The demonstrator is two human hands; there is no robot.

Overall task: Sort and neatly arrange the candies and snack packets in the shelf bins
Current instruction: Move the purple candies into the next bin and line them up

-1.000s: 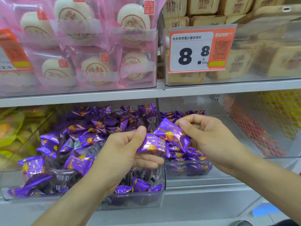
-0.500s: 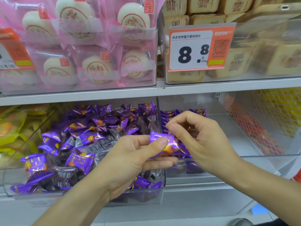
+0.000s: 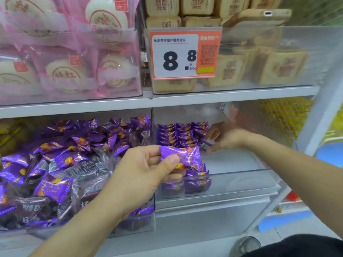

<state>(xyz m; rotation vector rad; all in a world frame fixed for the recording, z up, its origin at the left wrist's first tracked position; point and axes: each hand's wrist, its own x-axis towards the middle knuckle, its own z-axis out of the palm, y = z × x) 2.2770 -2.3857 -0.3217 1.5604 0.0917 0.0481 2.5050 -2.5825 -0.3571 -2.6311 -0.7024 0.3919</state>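
My left hand (image 3: 144,169) pinches a purple candy packet (image 3: 187,156) between thumb and fingers, in front of the divide between two clear bins. The left bin (image 3: 130,225) holds a loose heap of several purple packets (image 3: 74,160). My right hand (image 3: 226,136) reaches deep into the right bin (image 3: 241,182) and pinches another purple packet (image 3: 205,145) at the right end of the neat stacked rows (image 3: 178,134) at the back. A few more packets (image 3: 196,184) lie at that bin's front left corner.
The shelf above (image 3: 222,97) carries pink bun packs (image 3: 74,52) and a clear bin of tan cakes (image 3: 269,67) with an orange 8.8 price tag (image 3: 181,54). Yellow netted goods (image 3: 285,117) sit to the right, yellow packets (image 3: 9,130) at far left.
Both hands were pinching packets together over the bins' divide. Now my right hand has gone back into the right bin with one packet, while my left hand stays in front holding the other.
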